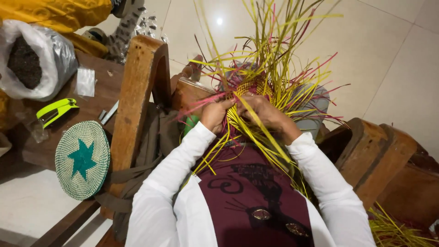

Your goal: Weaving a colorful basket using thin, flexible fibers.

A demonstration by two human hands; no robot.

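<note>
A small woven disc (pixel 250 87) of yellow and pink strips sits in front of me, with long loose strips (pixel 270 41) fanning upward and outward from it. My left hand (pixel 216 114) pinches the strips at the disc's lower left edge. My right hand (pixel 265 112) grips the lower right side, and a broad yellow strip (pixel 263 130) runs across it and down over my lap. Both of my sleeves are white, over a maroon garment (pixel 249 192).
A wooden chair arm (pixel 135 105) rises at my left and another wooden arm (pixel 370 151) at my right. A side table (pixel 98 93) holds a round green-and-white woven mat with a star (pixel 82 160), a lime-green stapler (pixel 55 110) and a plastic bag of dark grains (pixel 34 59). More yellow strips (pixel 393 231) lie at the lower right.
</note>
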